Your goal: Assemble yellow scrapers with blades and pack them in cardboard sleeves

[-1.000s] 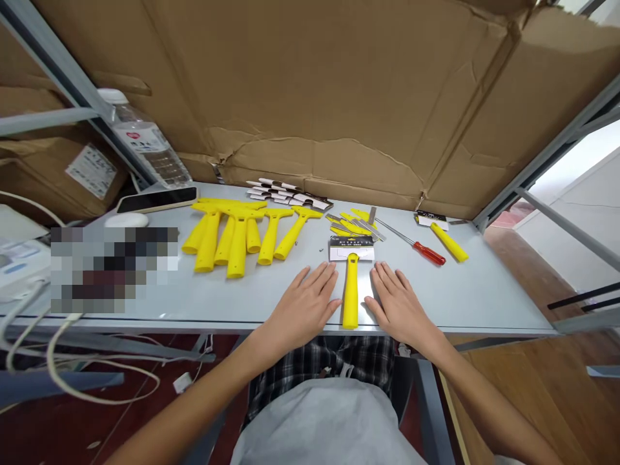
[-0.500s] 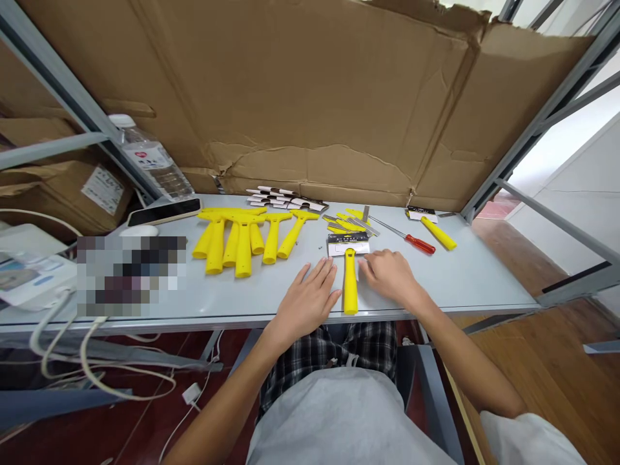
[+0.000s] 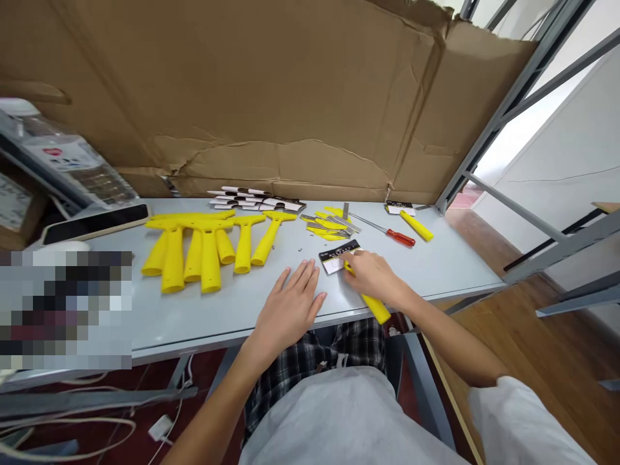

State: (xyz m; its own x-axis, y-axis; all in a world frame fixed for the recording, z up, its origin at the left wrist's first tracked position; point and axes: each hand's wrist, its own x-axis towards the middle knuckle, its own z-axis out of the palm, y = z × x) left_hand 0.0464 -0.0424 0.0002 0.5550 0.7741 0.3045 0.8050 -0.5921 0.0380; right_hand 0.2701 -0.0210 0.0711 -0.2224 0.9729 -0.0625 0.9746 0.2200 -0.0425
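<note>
My left hand (image 3: 292, 300) lies palm down on the grey tabletop, fingers stretched out and holding nothing. To its right, my right hand (image 3: 375, 276) is closed over the neck of a yellow-handled scraper (image 3: 376, 311), hiding part of it. A black-and-white card sleeve (image 3: 336, 258) covers the scraper's head, and the handle slants over the table's front edge. Beyond my hands lies a pile of metal blades and small yellow pieces (image 3: 332, 225). Several yellow scraper handles (image 3: 209, 258) are grouped on the left.
A red-handled screwdriver (image 3: 400, 238) and another sleeved scraper (image 3: 416, 225) lie at the right. Folded cards (image 3: 254, 199) rest against the cardboard wall (image 3: 266, 97). At the left are a phone (image 3: 97, 223) and a plastic bottle (image 3: 77, 161). Tiny screws are scattered mid-table.
My right hand has taken hold of the scraper, which has turned from straight to slanted, its handle end toward the right. My left hand stays flat. The view has shifted rightward.
</note>
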